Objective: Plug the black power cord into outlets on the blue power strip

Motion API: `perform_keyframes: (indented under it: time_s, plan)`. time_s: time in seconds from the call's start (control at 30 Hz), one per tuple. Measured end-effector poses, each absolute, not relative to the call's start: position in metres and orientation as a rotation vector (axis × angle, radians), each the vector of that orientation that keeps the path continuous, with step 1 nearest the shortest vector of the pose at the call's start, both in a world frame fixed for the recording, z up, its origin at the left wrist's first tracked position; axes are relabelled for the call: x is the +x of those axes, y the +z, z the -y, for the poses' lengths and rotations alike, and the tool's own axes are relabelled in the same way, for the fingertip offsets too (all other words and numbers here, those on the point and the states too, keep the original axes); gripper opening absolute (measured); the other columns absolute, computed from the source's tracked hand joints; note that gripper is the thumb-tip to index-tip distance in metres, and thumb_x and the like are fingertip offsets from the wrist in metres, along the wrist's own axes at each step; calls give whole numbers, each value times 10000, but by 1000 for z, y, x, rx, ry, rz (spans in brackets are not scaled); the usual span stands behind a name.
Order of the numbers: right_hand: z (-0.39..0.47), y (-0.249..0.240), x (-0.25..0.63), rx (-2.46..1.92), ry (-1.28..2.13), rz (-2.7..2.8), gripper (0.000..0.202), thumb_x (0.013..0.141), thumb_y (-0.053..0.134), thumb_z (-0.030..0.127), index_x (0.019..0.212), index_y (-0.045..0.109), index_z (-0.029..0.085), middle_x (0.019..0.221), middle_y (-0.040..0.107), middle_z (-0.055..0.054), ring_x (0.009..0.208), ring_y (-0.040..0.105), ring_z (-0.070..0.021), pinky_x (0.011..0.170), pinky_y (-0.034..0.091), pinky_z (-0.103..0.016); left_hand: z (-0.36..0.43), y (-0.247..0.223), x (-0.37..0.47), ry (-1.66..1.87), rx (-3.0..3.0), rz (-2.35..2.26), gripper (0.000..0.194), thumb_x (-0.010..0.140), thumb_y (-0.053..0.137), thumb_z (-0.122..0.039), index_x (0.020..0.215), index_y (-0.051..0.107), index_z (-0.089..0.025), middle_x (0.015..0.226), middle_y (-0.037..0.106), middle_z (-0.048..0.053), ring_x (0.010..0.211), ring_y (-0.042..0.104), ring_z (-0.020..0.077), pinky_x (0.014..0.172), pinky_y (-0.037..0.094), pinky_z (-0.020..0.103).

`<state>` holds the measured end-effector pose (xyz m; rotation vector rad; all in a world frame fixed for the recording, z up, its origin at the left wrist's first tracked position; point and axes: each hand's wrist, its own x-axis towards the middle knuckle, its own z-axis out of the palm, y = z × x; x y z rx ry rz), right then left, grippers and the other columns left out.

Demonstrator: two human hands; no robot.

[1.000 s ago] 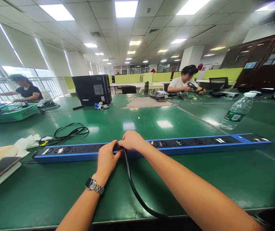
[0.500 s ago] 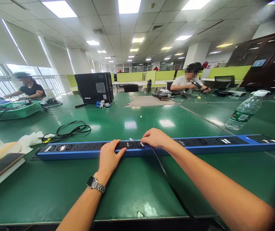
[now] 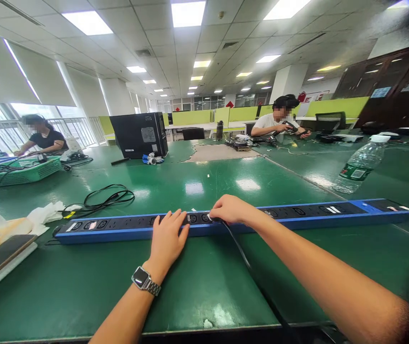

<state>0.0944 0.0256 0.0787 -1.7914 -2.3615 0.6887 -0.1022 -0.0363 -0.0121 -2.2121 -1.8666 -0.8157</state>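
Note:
A long blue power strip (image 3: 111, 235) with a black socket face lies across the green table in front of me. My left hand (image 3: 168, 239) rests on its middle with the fingers stretched over the sockets and the thumb apart. Just to the right, my right hand (image 3: 231, 209) pinches the plug end of a black power cord (image 3: 240, 248) against the socket face. The plug itself is mostly hidden by my fingers, so I cannot tell how deep it sits. From there the cord runs down over the table's near edge.
A coiled black cable (image 3: 109, 196) lies behind the strip's left end. At left are a phone (image 3: 4, 251), crumpled tissue (image 3: 45, 215) and a green basket (image 3: 36, 171). A water bottle (image 3: 357, 169) stands at right. Farther back are a black computer case (image 3: 132, 136) and two people.
My left hand has flattened, its fingers now reaching across the sockets, and its wrist has turned slightly. The right hand keeps its pinch at nearly the same spot.

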Motion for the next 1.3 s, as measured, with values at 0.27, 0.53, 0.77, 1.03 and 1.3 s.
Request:
perform_keyframes:
  time_s: [0.27,0.53,0.77,1.03,1.3]
  plan:
    - [-31,77,95,-1802,511,2355,250,785,556,297,758,777,183,717,705,-38,671,574,-139,581,361,-232,31,-9,-70,-521,-2417,1679,444,952,541,-405,1379,525,-287,1480,514,95,1378,425,368,1107,315,663]
    - [-33,74,96,-1835,497,2337,258,788,537,308,659,730,195,622,651,-29,579,519,-139,529,330,-254,28,-12,-64,-500,-2381,1649,494,921,583,-444,1393,504,-320,1470,509,115,1359,429,377,1087,311,688]
    - [-29,77,99,-1788,539,2387,260,776,523,301,674,733,187,649,645,-22,603,501,-133,540,317,-255,30,-12,-64,-497,-2406,1641,505,918,588,-450,1402,499,-335,1478,493,124,1381,402,400,1082,302,709]
    - [-29,70,95,-1717,578,2321,262,792,525,313,646,705,189,610,595,-1,590,456,-120,536,313,-242,29,-13,-67,-616,-2465,1639,355,962,528,-373,1302,593,-295,1391,586,95,1360,436,362,1091,272,733]
    - [-26,77,97,-1849,489,2322,263,774,549,314,605,710,190,616,643,-30,565,498,-130,516,303,-256,34,-11,-66,-447,-2456,1581,567,907,602,-465,1439,456,-335,1474,473,137,1383,373,401,1080,277,736]
